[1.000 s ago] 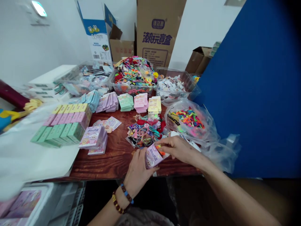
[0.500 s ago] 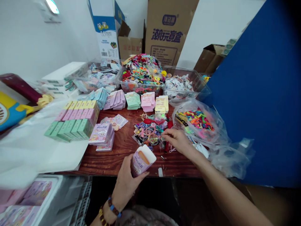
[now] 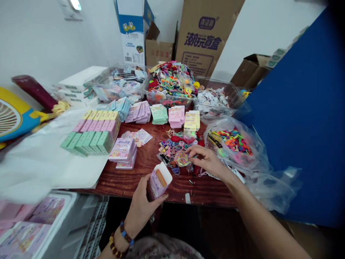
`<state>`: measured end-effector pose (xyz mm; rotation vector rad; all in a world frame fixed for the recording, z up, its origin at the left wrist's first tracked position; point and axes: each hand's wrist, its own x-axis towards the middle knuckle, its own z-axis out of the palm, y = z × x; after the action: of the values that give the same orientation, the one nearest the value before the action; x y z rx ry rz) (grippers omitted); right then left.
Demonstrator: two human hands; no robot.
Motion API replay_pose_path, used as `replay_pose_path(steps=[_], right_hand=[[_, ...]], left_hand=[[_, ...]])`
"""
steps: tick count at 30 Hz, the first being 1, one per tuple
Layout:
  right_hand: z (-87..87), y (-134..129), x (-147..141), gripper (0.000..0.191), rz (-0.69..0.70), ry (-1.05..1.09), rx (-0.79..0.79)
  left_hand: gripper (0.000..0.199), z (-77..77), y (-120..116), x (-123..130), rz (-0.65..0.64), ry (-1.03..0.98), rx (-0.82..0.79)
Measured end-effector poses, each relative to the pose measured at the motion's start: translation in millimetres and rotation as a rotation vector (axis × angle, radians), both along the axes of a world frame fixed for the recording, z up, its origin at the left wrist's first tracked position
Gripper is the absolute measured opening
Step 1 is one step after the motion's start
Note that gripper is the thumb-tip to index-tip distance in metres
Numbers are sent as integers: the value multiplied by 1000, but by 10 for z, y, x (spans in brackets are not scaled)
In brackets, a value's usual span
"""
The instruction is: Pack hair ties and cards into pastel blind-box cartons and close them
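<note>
Filling looks to be the step in hand: the left hand (image 3: 141, 203) steadies a purple box (image 3: 155, 187), while the fingers of the right hand (image 3: 206, 160) appear to pinch a round trinket (image 3: 181, 159) by its edge at the near side of the trinket pile (image 3: 168, 146). Its next move seems to call for lifting that piece free of tangled cords and turning it to suit the narrow mouth, with the box kept firm but uncrushed. The box is held off the worktop (image 3: 121, 183), nearer the person than the trinket pile and to its left, the left fingers wrapped around its sides. It leans, its open end up, showing white inner card and an orange-brown item inside; lettering and a cartoon cover its printed front.
</note>
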<state>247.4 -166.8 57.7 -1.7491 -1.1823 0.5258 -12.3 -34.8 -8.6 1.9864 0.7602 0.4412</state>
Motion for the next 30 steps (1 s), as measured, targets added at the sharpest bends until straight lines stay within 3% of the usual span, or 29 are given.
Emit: replay_pose_path(steps=[3, 5, 7, 10, 13, 18, 20, 22, 27, 30], right_hand=[[46, -35, -31, 18, 0, 307, 20], [51, -66, -78, 21, 18, 438, 0], [49, -99, -127, 22, 50, 516, -28], [73, -130, -188, 19, 127, 514, -99], [155, -108, -277, 11, 195, 296, -248], [265, 28, -587, 12, 187, -413, -400], [236, 62, -738, 13, 156, -512, -441], [170, 57, -880, 14, 111, -438, -421], [24, -35, -1183, 21, 82, -14, -226], [-2, -26, -1312, 25, 82, 124, -280]], left_hand=[[67, 36, 31, -1, -65, -9, 7], [68, 46, 38, 13, -190, -35, 44], [69, 38, 38, 39, -280, -50, 99], [68, 5, 39, 83, -270, -30, 195], [70, -8, 37, 110, -250, 18, 299], [68, 49, 0, 131, -270, 105, 406], [65, 60, -12, 127, -273, 114, 411], [64, 44, -14, 100, -266, 105, 401], [64, -91, 2, -63, -199, 39, 371], [64, -159, 13, -157, -200, 23, 387]])
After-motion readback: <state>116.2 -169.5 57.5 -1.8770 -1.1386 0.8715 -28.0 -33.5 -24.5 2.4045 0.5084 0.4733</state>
